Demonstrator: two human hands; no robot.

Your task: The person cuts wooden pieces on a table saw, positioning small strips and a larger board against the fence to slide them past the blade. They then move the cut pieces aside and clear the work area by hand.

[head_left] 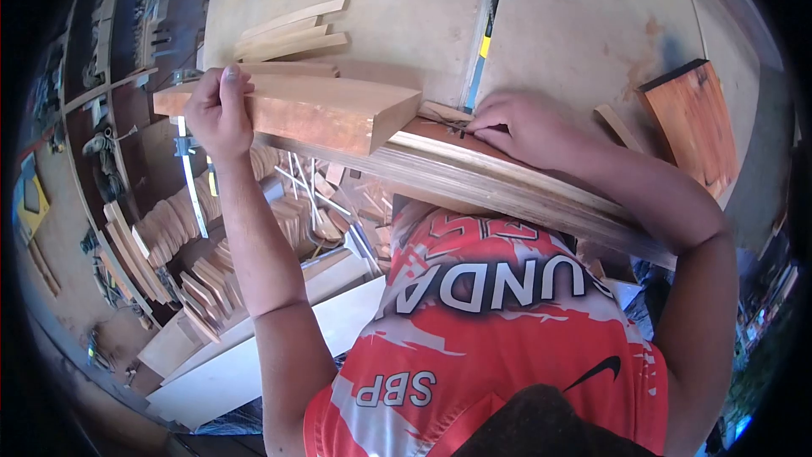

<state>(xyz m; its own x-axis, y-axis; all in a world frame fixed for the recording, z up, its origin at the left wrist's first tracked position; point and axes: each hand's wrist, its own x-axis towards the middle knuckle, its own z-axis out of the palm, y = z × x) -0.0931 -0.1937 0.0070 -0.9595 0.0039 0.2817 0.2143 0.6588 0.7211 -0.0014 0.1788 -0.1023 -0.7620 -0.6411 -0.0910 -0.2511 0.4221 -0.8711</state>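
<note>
My left hand (222, 114) is closed around the left part of a thick curved wooden board (313, 117), its thumb on top. That board lies at the near edge of the worktable, its right end cut at an angle. Just right of this end, my right hand (518, 125) is closed, fingertips pinched low over the table edge. A small dark thin piece (457, 128) shows at those fingertips; its kind is not clear. Below the right hand runs the layered plywood edge (524, 195) of the worktable.
Several thin wood strips (292, 32) lie on the table at the back left. A reddish wood block (694, 123) sits at the right. A slot with a yellow-and-blue strip (483, 49) crosses the tabletop. Stacked curved wood pieces (173, 224) and a clamp (188, 173) are below left.
</note>
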